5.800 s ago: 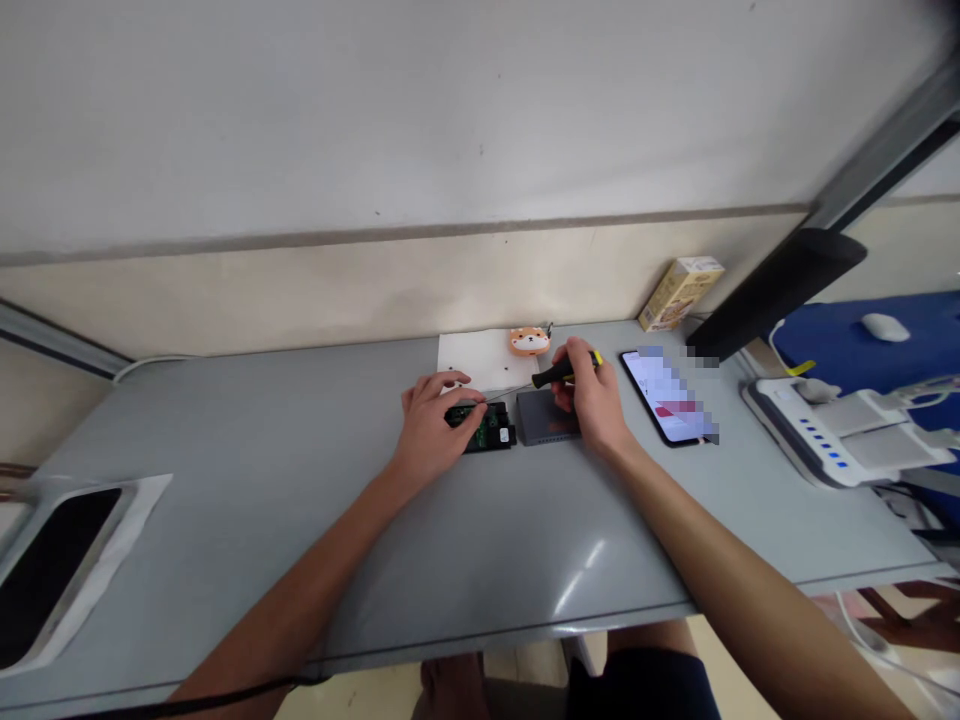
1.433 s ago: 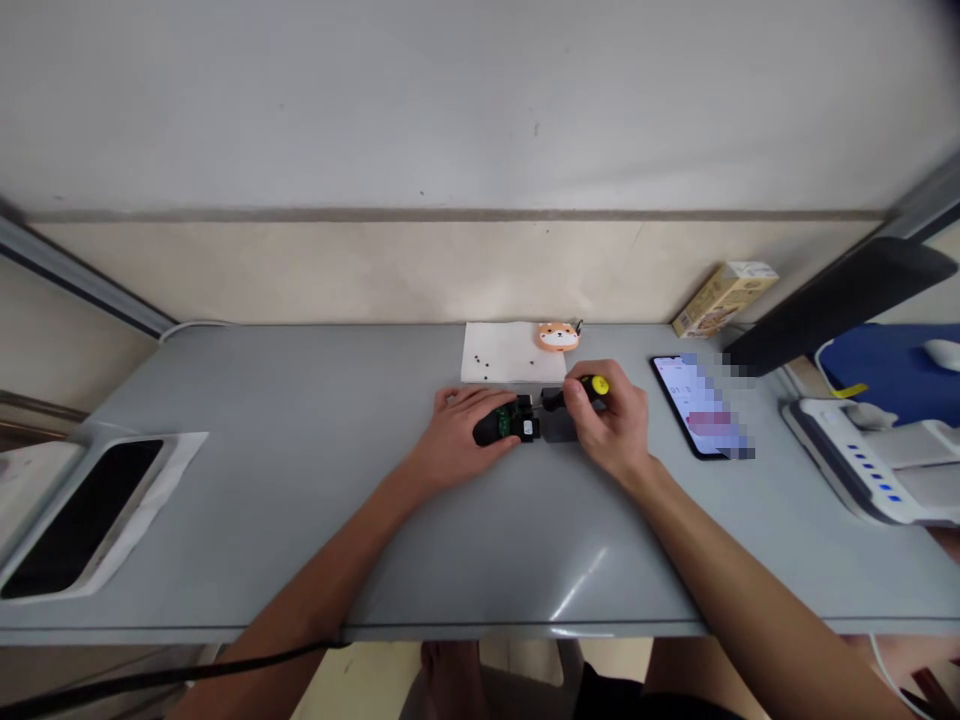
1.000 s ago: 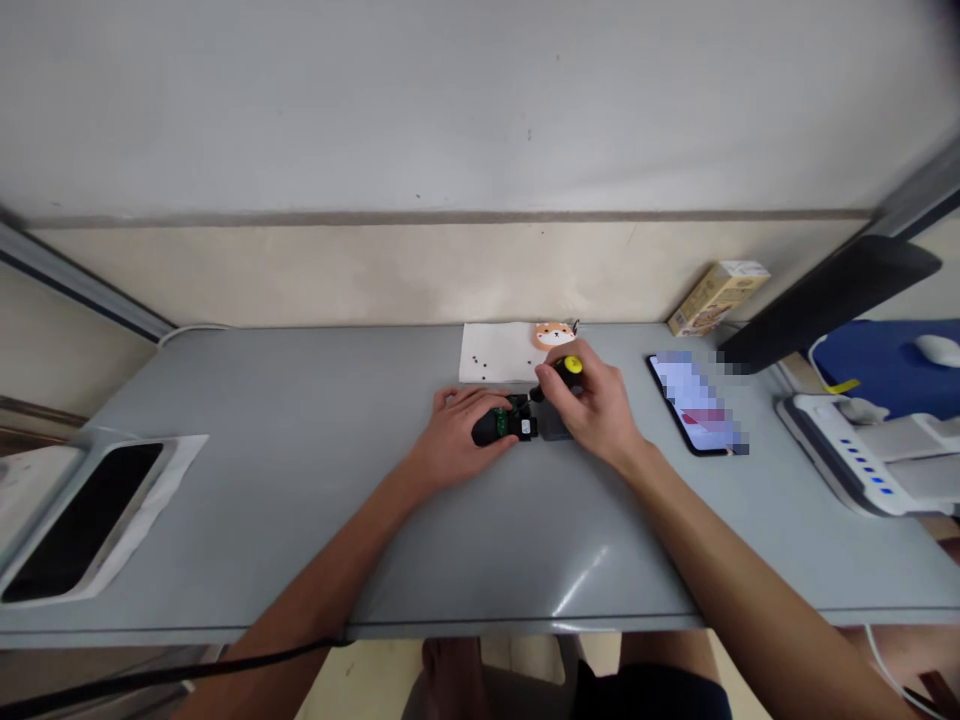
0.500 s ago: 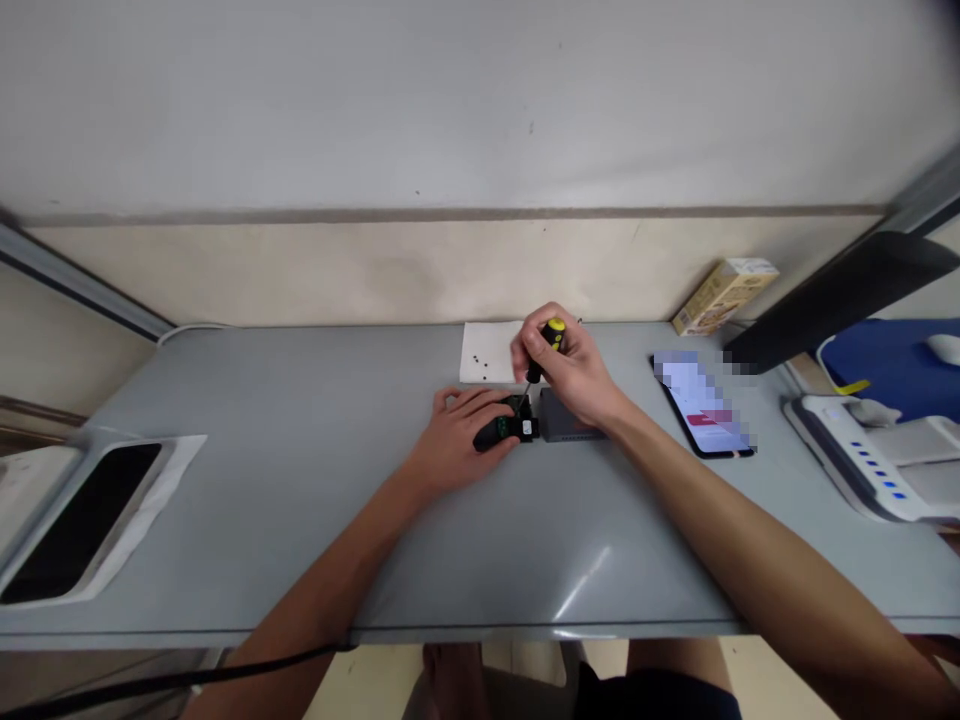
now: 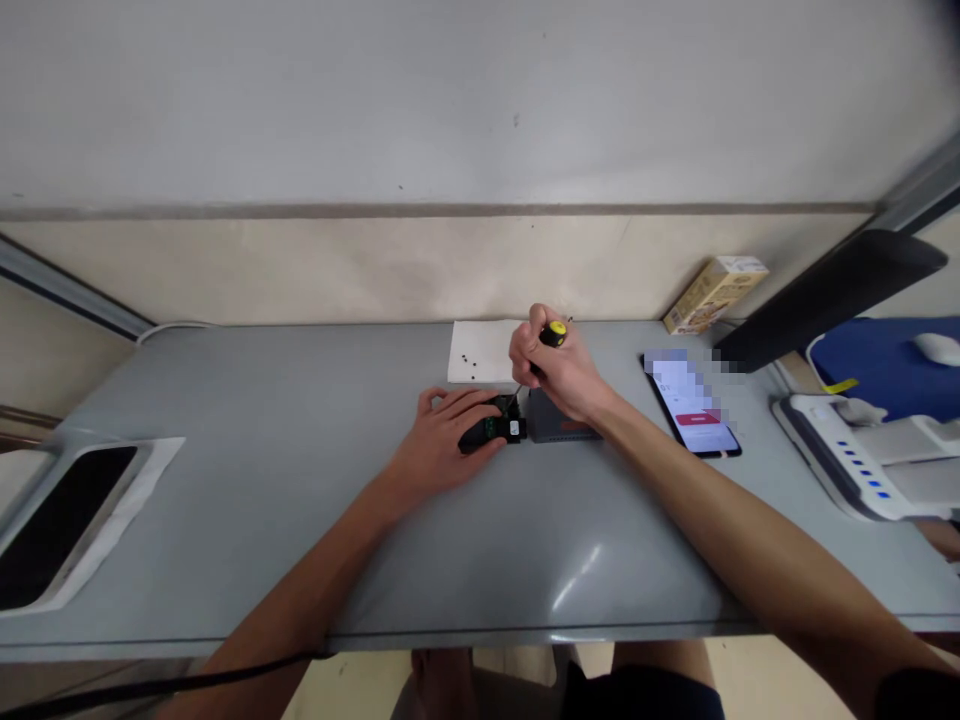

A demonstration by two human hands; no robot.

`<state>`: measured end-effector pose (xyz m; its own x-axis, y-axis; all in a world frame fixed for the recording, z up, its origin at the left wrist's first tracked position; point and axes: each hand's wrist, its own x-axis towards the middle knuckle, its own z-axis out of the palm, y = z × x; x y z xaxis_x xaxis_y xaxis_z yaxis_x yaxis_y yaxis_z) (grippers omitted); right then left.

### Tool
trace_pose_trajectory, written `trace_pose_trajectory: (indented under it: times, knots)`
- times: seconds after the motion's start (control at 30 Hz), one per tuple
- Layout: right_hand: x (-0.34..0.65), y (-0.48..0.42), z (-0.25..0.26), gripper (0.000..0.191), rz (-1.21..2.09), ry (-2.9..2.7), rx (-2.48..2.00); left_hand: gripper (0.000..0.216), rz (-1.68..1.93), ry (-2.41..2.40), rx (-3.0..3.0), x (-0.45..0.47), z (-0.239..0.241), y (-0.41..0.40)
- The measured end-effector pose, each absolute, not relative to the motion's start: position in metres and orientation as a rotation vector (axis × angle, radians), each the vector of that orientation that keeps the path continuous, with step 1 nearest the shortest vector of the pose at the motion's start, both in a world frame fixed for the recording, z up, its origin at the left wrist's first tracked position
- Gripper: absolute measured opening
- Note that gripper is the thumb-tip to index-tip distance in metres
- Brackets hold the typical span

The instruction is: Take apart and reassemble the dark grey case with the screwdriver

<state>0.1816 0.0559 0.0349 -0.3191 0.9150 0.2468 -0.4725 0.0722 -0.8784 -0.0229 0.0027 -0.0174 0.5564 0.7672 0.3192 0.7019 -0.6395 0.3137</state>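
My right hand (image 5: pixel 559 365) is closed around a yellow-and-black screwdriver (image 5: pixel 553 334). The thin shaft slants down to the left, its tip at a small black device (image 5: pixel 514 428). That device is rounded at the left end, with green parts and a white label showing; I cannot tell its exact kind. My left hand (image 5: pixel 448 437) holds it against the table, fingers over the far side and thumb along the near side. Right beside it, partly under my right hand, lies a dark grey box (image 5: pixel 551 425). Behind is white paper (image 5: pixel 487 350) with several tiny black pieces (image 5: pixel 469 364), apparently screws.
A lit phone (image 5: pixel 694 405) lies to the right, with a power strip (image 5: pixel 844 455) and plugs beyond it. A carton (image 5: pixel 716 295) and a black upright object (image 5: pixel 832 300) stand at the back right. On the left a dark phone-like slab (image 5: pixel 71 525) rests on white paper.
The screwdriver leans more, and my right hand has turned around its handle. My left hand keeps its hold on the device. The whole view has shifted slightly.
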Motion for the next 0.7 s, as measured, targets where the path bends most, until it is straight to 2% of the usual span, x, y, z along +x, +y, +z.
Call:
trace_pose_trajectory:
  times: [0.33, 0.57, 0.7]
  knots:
    - [0.1838, 0.058, 0.0384, 0.037, 1.637, -1.1, -0.509, 0.024, 0.661, 1.257, 2.661, -0.0203, -0.0152, 0.0007]
    - [0.1815, 0.0606, 0.0329, 0.048, 1.464, -1.177, -0.544, 0.027, 0.627, 1.257, 2.697, -0.0222, -0.0186, 0.0009]
    - [0.1812, 0.061, 0.0365, 0.046, 1.537, -1.173, -0.547, 0.028, 0.629, 1.276, 2.687, -0.0232, -0.0201, 0.0007]
